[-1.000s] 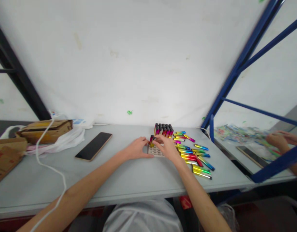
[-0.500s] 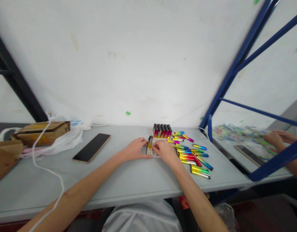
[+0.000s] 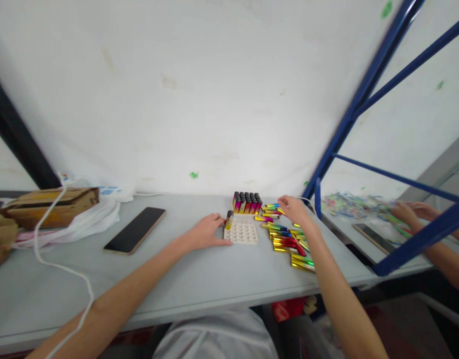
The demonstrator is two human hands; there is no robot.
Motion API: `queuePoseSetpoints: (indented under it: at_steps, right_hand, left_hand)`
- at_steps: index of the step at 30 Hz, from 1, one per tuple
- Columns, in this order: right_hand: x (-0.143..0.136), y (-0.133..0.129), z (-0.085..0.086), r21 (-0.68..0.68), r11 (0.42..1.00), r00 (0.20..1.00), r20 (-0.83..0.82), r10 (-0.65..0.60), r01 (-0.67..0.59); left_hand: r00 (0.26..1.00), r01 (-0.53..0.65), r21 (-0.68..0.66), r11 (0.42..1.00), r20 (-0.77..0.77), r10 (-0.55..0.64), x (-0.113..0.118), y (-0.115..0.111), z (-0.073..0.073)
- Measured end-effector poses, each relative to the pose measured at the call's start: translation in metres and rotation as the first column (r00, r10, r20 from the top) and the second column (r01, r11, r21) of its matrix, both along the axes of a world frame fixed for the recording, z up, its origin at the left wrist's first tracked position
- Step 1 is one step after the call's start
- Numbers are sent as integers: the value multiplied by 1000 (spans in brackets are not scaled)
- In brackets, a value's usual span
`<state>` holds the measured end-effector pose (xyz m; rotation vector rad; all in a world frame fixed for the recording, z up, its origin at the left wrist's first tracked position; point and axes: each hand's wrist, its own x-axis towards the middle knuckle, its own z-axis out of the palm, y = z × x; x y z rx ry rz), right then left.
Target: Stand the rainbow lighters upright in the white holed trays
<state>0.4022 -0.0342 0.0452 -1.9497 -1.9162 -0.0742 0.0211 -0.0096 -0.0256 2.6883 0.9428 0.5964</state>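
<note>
A white tray with rows of round hollows [image 3: 241,233] lies in front of me. A yellow lighter with a black top [image 3: 229,220] stands upright at its back left corner. My left hand [image 3: 207,232] braces the tray's left side, thumb at the front corner and fingers near the standing lighter. My right hand [image 3: 297,209] is over the far end of a loose pile of shiny multicoloured lighters [image 3: 283,241], its fingers curled together. What those fingers hold, if anything, is hidden. Behind the tray stands a block of upright lighters [image 3: 247,203] in purple, red and yellow.
A black-screened phone [image 3: 135,230] lies on the grey table [image 3: 184,284] to the left. Beyond it are cardboard boxes [image 3: 52,205], a plastic bag [image 3: 98,219] and a white cable [image 3: 65,267]. A blue metal frame [image 3: 345,132] rises on the right, with another person's arms [image 3: 438,249] beyond it.
My right hand has left the tray and moved right and back to the lighter pile, uncovering the tray's hollows. My left hand stays at the tray. The view has shifted slightly.
</note>
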Motion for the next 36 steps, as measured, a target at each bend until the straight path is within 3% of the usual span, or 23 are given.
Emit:
queuePoseSetpoints:
  at_steps: [3,10,23,29,32,34,36]
  right_hand:
    - [23,22,0,-111,994,994,106,30,-18]
    - [26,58,-17,-263,959,986,102,134,-103]
    - [36,49,-18,-311,948,994,55,94,-73]
    - [37,46,-14,-180,983,1000,-22,19,-23]
    - [39,37,-8,-33,999,979,-202,-10,3]
    - [34,25,-4,110,994,882,-466,69,-20]
    - [19,11,-1,254,967,677,-705,210,-35]
  left_hand:
    - [1000,5,1,1000,5,-5,0,0,0]
    - [1000,-8,16,1000,-27,8,2,-3,1]
    - [999,-16,24,1000,-45,17,2,-2,1]
    - [997,-12,31,999,-71,15,2,-3,3]
    - [997,-17,33,999,-81,20,2,-3,4]
    - [997,-17,37,999,-79,19,2,-3,3]
    - [997,-10,39,999,-70,13,2,-2,2]
